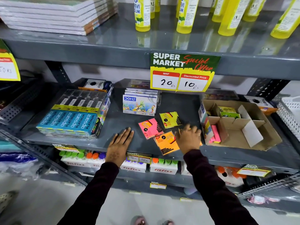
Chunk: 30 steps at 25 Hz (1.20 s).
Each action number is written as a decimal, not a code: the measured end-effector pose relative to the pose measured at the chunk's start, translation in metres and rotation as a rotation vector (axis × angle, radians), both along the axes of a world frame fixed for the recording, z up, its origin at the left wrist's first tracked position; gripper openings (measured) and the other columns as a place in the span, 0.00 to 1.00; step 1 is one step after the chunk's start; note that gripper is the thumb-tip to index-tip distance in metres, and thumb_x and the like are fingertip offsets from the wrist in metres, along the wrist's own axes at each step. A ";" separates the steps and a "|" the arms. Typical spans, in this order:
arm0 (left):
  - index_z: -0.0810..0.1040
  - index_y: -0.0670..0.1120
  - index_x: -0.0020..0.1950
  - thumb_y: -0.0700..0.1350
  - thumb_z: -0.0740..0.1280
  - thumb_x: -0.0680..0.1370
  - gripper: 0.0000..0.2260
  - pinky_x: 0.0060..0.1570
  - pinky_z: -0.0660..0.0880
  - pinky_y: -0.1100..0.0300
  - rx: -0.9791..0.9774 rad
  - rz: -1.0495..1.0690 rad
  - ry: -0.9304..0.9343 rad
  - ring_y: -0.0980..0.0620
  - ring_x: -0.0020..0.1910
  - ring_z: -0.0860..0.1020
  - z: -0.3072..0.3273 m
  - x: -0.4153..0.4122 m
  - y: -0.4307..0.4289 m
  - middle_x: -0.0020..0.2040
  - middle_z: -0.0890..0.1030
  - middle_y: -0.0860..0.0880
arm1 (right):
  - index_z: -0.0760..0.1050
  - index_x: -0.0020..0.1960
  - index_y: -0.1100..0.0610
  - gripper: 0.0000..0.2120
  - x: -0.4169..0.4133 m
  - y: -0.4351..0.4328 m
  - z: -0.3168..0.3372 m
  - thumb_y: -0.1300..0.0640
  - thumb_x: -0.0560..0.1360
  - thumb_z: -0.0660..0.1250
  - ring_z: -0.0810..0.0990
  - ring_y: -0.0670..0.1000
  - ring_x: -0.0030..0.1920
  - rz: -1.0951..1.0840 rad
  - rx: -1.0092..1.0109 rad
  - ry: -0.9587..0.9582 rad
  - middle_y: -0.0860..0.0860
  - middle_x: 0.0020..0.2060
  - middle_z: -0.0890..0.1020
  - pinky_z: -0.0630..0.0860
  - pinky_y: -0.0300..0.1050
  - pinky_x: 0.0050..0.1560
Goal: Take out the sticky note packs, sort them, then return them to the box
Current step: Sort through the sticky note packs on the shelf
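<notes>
Three sticky note packs lie on the grey shelf [175,101]: a pink pack [150,127], a yellow pack [169,119] behind it and an orange pack [165,144] at the front. My right hand [189,138] rests palm down just right of the orange pack, fingers spread and blurred; an orange edge shows under it. My left hand [120,144] lies flat and empty on the shelf, left of the pink pack. The cardboard box [253,138] with dividers stands at the right. It holds a pink pack [215,134] on edge in front and green-yellow packs [228,112] at the back.
DOMS oil pastel boxes [140,103] stand behind the loose packs. Blue Apsara pencil packs [71,122] fill the shelf's left. A price sign [181,72] hangs from the upper shelf edge. Yellow gum bottles [142,13] and notebooks [56,13] sit above; Fitfizz boxes [164,169] below.
</notes>
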State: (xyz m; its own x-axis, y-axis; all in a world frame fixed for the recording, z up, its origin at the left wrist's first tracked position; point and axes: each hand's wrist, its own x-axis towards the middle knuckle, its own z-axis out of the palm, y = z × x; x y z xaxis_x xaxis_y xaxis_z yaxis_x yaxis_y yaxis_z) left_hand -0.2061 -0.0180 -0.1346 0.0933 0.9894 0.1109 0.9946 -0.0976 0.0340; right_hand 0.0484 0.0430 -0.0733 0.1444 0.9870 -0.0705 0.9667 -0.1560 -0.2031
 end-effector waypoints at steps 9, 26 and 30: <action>0.59 0.44 0.74 0.24 0.65 0.63 0.41 0.70 0.63 0.43 0.025 0.006 0.008 0.43 0.73 0.63 0.003 0.003 -0.001 0.75 0.63 0.44 | 0.63 0.70 0.65 0.39 0.011 -0.004 0.013 0.39 0.72 0.68 0.70 0.65 0.67 -0.002 -0.038 0.023 0.64 0.66 0.73 0.71 0.56 0.65; 0.56 0.44 0.74 0.29 0.67 0.67 0.39 0.72 0.60 0.44 0.000 -0.003 -0.028 0.44 0.74 0.60 0.003 0.001 -0.001 0.76 0.60 0.44 | 0.58 0.74 0.67 0.46 -0.039 -0.024 -0.013 0.37 0.70 0.68 0.69 0.64 0.68 0.152 -0.046 -0.017 0.64 0.66 0.71 0.71 0.55 0.67; 0.54 0.45 0.75 0.28 0.66 0.68 0.38 0.73 0.57 0.46 -0.004 -0.005 -0.033 0.45 0.75 0.58 0.004 0.001 -0.003 0.77 0.58 0.44 | 0.58 0.73 0.67 0.51 -0.039 -0.018 -0.007 0.35 0.65 0.72 0.70 0.64 0.67 0.143 -0.035 -0.036 0.64 0.66 0.72 0.71 0.55 0.66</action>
